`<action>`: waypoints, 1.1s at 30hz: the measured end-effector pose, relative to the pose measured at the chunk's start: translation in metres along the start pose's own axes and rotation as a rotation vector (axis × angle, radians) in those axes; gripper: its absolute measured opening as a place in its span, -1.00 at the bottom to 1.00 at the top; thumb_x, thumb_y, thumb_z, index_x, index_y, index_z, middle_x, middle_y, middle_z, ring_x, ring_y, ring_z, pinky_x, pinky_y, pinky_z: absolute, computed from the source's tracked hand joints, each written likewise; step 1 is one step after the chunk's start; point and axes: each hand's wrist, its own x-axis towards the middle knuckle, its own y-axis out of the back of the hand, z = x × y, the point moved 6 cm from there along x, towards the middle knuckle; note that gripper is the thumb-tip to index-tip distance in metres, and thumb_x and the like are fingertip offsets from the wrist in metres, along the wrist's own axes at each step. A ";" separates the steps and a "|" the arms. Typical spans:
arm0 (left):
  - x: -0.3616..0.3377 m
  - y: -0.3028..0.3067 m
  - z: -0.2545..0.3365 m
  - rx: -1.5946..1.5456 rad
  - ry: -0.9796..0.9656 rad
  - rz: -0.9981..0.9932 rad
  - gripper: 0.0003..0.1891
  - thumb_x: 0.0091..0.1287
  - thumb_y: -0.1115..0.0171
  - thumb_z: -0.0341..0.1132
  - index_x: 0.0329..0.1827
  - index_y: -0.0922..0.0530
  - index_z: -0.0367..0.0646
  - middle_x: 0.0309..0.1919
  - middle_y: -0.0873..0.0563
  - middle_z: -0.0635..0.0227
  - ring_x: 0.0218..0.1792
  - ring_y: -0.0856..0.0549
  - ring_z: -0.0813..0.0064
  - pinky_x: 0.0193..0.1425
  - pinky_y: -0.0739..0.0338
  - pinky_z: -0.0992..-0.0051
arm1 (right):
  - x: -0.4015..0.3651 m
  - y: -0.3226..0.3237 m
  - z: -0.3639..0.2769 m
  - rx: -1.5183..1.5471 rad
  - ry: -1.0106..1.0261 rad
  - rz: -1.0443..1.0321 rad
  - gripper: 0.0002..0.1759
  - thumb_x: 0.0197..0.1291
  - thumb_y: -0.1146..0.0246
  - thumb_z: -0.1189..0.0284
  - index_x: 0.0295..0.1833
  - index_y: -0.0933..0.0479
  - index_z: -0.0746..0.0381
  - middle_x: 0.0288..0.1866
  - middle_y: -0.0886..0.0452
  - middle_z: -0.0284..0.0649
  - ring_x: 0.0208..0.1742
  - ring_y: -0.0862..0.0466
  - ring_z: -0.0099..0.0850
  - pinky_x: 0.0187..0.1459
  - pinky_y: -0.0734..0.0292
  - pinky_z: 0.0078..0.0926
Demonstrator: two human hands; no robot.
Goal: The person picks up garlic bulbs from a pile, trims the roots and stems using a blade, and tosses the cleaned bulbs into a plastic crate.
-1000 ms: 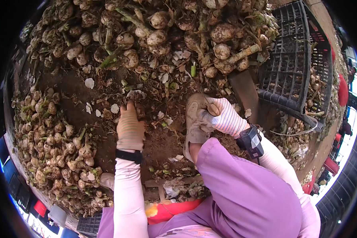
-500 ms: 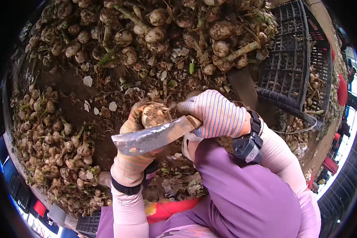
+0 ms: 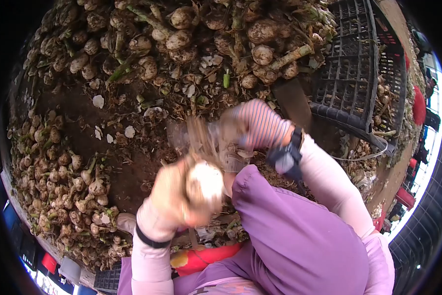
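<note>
My left hand, in a striped knit glove, is wrapped around a garlic bulb. The bulb's pale, bright face is turned up, and its dry stalk points away from me. My right hand, in a glove with blue and pink stripes, is closed on the handle of a cleaver. Motion smears the cleaver's blade, which reaches left across the stalk in this view. Both hands are above my raised knee, over ground littered with peel.
A large heap of garlic with stalks lies ahead. Trimmed bulbs are piled at the left. On the right, a black plastic crate leans beside a flat board. Scraps of white peel dot the soil.
My left hand has turned the bulb and brought it nearer me, its pale face now up. The cleaver has swung from in front of the bulb to its far side, by the stalk.
</note>
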 end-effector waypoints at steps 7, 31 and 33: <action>0.009 0.020 -0.027 -0.870 -0.041 0.265 -0.55 0.07 -0.22 -0.36 0.06 -0.36 -0.19 -0.05 -0.54 0.30 -0.11 -0.57 0.40 0.05 -0.50 0.41 | -0.025 0.024 0.006 0.226 -0.231 0.132 -0.78 0.03 -0.25 0.34 -0.30 -0.53 0.30 -0.60 -0.51 -0.12 -0.56 -0.51 -0.33 -0.45 -0.41 -0.47; 0.002 0.040 0.004 -2.013 -0.687 -0.005 -0.83 0.26 -0.08 -0.27 -0.16 -0.44 -0.12 -0.49 -0.52 0.57 -0.67 -0.48 0.76 -0.70 -0.27 0.74 | -0.021 -0.047 0.012 0.438 -0.073 0.047 -0.85 0.01 -0.23 0.47 -0.27 -0.51 0.27 -0.50 -0.52 -0.28 -0.50 -0.49 -0.44 -0.43 -0.41 -0.50; -0.067 0.113 -0.043 -2.071 -0.791 0.263 -0.70 0.37 0.05 -0.22 0.06 -0.34 -0.19 -0.47 -0.58 0.46 -0.66 -0.49 0.73 -0.74 -0.31 0.69 | -0.033 -0.036 0.008 0.718 -0.309 0.073 -0.88 0.09 -0.22 0.44 -0.29 -0.51 0.27 -0.57 -0.46 -0.42 -0.52 -0.43 -0.62 -0.48 -0.35 -0.60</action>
